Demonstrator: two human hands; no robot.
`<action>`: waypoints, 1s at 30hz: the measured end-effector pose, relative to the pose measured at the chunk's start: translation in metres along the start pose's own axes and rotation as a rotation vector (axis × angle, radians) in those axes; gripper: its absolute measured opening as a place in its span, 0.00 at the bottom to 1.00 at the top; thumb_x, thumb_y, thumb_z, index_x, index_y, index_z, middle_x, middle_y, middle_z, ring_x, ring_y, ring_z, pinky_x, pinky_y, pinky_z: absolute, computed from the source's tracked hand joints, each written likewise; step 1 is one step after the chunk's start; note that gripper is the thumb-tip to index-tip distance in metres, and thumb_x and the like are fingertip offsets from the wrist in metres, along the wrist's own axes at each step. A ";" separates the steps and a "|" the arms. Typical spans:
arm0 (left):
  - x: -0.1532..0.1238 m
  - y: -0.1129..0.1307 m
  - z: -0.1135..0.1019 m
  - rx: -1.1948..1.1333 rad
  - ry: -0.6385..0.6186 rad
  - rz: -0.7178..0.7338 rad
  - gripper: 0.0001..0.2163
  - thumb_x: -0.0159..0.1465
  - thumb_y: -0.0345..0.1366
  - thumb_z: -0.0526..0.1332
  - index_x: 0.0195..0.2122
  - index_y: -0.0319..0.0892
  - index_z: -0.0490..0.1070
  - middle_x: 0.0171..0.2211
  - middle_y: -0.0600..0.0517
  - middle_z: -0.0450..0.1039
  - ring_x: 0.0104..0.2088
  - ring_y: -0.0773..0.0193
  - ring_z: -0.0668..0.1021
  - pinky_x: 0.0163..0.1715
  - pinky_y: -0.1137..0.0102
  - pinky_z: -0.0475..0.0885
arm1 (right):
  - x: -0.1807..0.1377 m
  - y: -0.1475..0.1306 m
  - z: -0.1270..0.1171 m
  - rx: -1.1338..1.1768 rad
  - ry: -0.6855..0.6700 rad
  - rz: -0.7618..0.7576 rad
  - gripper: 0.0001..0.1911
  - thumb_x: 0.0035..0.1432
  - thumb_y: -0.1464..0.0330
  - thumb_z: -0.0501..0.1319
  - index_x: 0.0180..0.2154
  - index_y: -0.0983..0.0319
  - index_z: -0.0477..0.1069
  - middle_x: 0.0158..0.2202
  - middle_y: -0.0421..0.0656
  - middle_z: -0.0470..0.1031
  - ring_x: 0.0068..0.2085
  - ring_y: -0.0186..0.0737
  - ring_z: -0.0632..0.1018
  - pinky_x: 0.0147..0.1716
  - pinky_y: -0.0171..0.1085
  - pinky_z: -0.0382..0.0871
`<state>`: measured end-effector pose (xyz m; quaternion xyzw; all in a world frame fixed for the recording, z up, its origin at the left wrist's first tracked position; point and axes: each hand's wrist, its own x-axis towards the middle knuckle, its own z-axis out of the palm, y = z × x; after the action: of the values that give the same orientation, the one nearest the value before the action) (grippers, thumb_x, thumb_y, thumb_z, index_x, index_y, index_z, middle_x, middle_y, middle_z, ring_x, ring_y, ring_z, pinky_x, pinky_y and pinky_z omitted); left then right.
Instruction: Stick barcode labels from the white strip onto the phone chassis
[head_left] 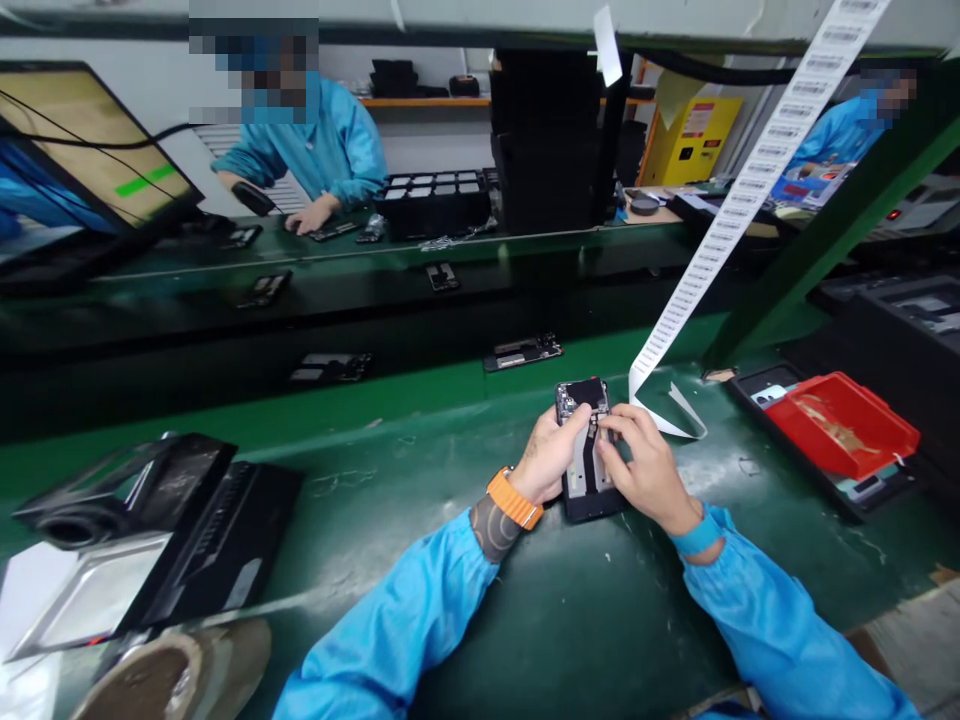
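Note:
An opened smartphone with its circuit board and a dark ribbon cable showing is tilted above the green bench. My left hand grips it along its left side, the thumb lying across the upper board. Over the phone's right edge, my right hand has its fingers bent, with thumb and forefinger close to the ribbon cable near the board. Whether anything small sits between those fingertips I cannot make out. Part of the phone's right side is hidden behind the right hand.
A strip of barcode labels hangs down to the bench behind my right hand. On the right, a red tray rests in a black tray. Black equipment and a tape roll stand left. Several opened phones lie beyond; a co-worker sits opposite.

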<state>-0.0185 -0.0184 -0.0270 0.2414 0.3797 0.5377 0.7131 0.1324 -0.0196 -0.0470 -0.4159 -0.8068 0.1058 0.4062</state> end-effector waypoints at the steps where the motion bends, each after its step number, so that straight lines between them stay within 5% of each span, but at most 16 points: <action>1: -0.001 0.001 0.000 0.014 0.001 0.005 0.24 0.51 0.48 0.73 0.42 0.39 0.71 0.34 0.49 0.77 0.30 0.65 0.78 0.32 0.70 0.73 | 0.000 -0.001 -0.001 0.007 -0.013 0.008 0.09 0.65 0.70 0.56 0.47 0.59 0.68 0.48 0.51 0.68 0.50 0.48 0.73 0.50 0.49 0.71; 10: -0.005 -0.001 -0.006 0.314 -0.026 0.191 0.21 0.59 0.47 0.68 0.48 0.39 0.73 0.45 0.47 0.76 0.39 0.63 0.77 0.42 0.69 0.72 | 0.005 -0.010 -0.014 0.107 -0.131 0.145 0.03 0.63 0.72 0.55 0.37 0.59 0.67 0.43 0.46 0.68 0.45 0.45 0.74 0.47 0.45 0.70; 17: -0.012 0.006 0.003 0.030 -0.181 -0.127 0.26 0.55 0.53 0.69 0.48 0.40 0.73 0.38 0.47 0.78 0.35 0.60 0.78 0.40 0.66 0.73 | 0.007 -0.007 -0.020 0.057 -0.173 0.125 0.04 0.62 0.72 0.56 0.34 0.59 0.66 0.53 0.51 0.68 0.55 0.52 0.69 0.54 0.55 0.66; 21: -0.003 0.011 -0.002 -0.193 -0.137 -0.289 0.36 0.56 0.71 0.51 0.34 0.37 0.74 0.31 0.43 0.76 0.32 0.55 0.79 0.34 0.64 0.74 | 0.003 -0.013 -0.029 0.094 -0.183 0.048 0.04 0.63 0.73 0.56 0.35 0.59 0.65 0.61 0.52 0.64 0.59 0.54 0.67 0.56 0.56 0.64; 25: 0.002 0.013 -0.006 -0.199 0.037 -0.268 0.41 0.58 0.72 0.40 0.32 0.35 0.74 0.24 0.44 0.73 0.24 0.60 0.76 0.25 0.67 0.71 | 0.000 -0.025 -0.029 0.308 -0.046 0.105 0.04 0.64 0.73 0.56 0.36 0.58 0.64 0.41 0.45 0.75 0.43 0.42 0.77 0.43 0.43 0.73; 30: -0.005 0.000 0.005 -0.147 -0.067 -0.241 0.35 0.62 0.68 0.45 0.32 0.38 0.73 0.27 0.46 0.74 0.30 0.59 0.78 0.30 0.68 0.73 | 0.003 -0.034 -0.005 0.126 -0.033 0.054 0.06 0.63 0.73 0.54 0.35 0.58 0.67 0.29 0.42 0.72 0.31 0.40 0.75 0.35 0.40 0.71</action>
<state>-0.0151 -0.0224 -0.0229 0.1590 0.3414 0.4663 0.8004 0.1148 -0.0398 -0.0250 -0.4092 -0.7936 0.1743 0.4152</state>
